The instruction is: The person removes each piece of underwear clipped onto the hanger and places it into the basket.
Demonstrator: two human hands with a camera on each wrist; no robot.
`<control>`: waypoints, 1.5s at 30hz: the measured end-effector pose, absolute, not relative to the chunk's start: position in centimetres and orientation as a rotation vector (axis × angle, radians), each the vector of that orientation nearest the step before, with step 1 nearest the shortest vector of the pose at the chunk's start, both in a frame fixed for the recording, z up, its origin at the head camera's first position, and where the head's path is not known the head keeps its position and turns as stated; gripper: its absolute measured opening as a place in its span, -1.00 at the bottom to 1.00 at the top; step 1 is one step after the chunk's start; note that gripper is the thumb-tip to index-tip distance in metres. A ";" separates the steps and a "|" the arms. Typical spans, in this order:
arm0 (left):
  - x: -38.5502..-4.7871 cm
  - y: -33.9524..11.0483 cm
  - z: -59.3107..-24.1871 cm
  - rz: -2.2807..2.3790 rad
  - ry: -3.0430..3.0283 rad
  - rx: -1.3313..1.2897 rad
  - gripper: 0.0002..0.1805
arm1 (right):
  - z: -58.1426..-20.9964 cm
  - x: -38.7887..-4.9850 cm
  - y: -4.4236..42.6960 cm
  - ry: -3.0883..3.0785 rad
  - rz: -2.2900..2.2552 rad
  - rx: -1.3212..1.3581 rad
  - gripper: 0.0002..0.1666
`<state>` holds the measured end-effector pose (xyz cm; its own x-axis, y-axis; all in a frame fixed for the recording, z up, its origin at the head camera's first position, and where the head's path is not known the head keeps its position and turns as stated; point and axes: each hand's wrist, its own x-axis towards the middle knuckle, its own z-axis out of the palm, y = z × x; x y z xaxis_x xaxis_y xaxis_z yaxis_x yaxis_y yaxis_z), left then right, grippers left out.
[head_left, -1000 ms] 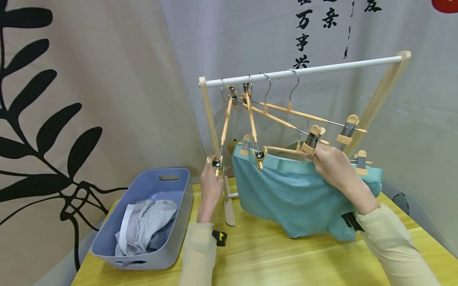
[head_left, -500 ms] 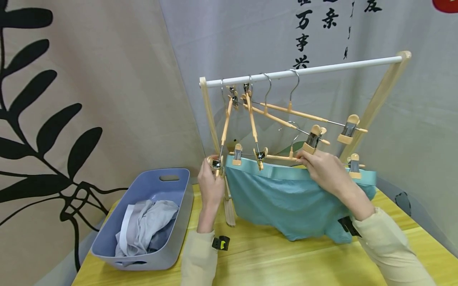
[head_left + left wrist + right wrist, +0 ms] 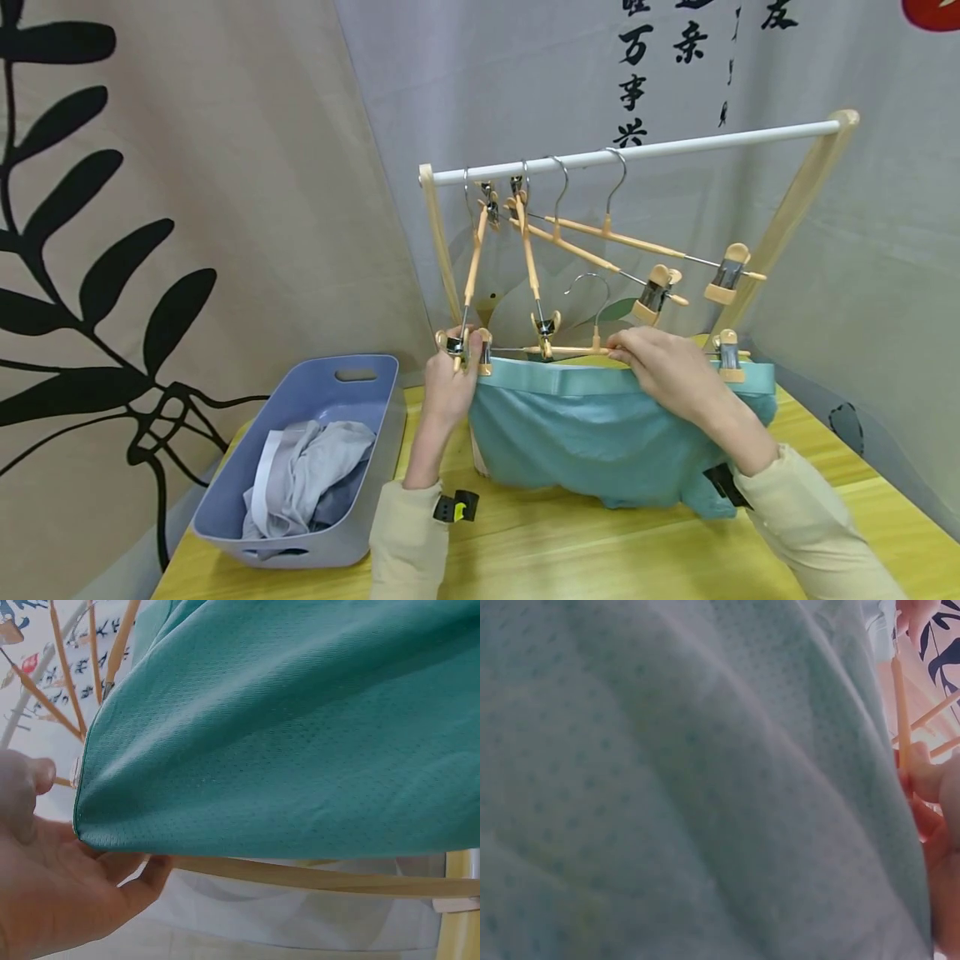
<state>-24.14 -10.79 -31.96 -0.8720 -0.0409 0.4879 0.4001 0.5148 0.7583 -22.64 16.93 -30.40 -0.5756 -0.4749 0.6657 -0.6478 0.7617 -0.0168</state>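
Teal underpants (image 3: 592, 433) hang by the waistband from a wooden clip hanger (image 3: 566, 351), with a clip at each end. My right hand (image 3: 663, 367) grips the hanger's bar right of its hook; in the right wrist view, fingers (image 3: 922, 780) pinch the bar (image 3: 901, 705) beside the cloth. My left hand (image 3: 448, 383) is at the hanger's left clip (image 3: 485, 352). In the left wrist view, that hand's thumb (image 3: 37, 774) stands apart from its fingers, which reach behind the corner of the teal cloth (image 3: 262, 750). The hanger's hook (image 3: 588, 279) is free of the rail.
A white rail (image 3: 675, 150) on a wooden stand carries several bare clip hangers (image 3: 577, 242). Their lower clips dangle close to both hands. Left on the yellow table (image 3: 525, 550) stands a blue basket (image 3: 382, 467) holding grey clothes (image 3: 315, 467). A printed curtain hangs behind.
The hanger with the underpants has moved left and down in my right hand, its hook coming into view. My left hand has come up against the hanger's left clip.
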 end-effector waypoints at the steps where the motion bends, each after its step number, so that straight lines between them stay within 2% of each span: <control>1: -24.1 -10.9 -32.0 -1.319 -2.336 -0.308 -0.52 | -30.4 -22.6 16.9 -2.282 0.339 0.845 -0.87; 8: -23.7 -11.0 -31.7 -1.354 -2.424 -0.327 -0.47 | -30.5 -22.3 16.5 -2.255 0.320 0.876 -0.86; 15: -23.2 -11.2 -31.3 -1.385 -2.430 -0.274 -0.24 | -30.4 -22.1 16.4 -2.183 0.317 0.924 -0.84; 23: -22.7 -11.0 -30.7 -1.471 -2.348 -0.249 -0.51 | -30.5 -22.2 16.4 -2.126 0.315 0.952 -0.84; 28: -22.5 -10.9 -30.5 -1.563 -2.293 -0.204 -0.58 | -30.5 -22.1 16.3 -2.111 0.328 0.971 -0.84; 33: -22.4 -10.8 -30.4 -1.616 -2.254 -0.182 -0.63 | -30.4 -22.0 16.3 -2.090 0.344 1.002 -0.94; 40: -22.2 -10.8 -30.3 -1.619 -2.224 -0.153 -0.73 | -30.4 -22.1 16.1 -2.054 0.357 1.028 -0.66; 45: -22.0 -10.8 -30.2 -1.585 -2.222 -0.154 -0.80 | -30.5 -22.2 16.1 -2.048 0.360 1.035 -0.66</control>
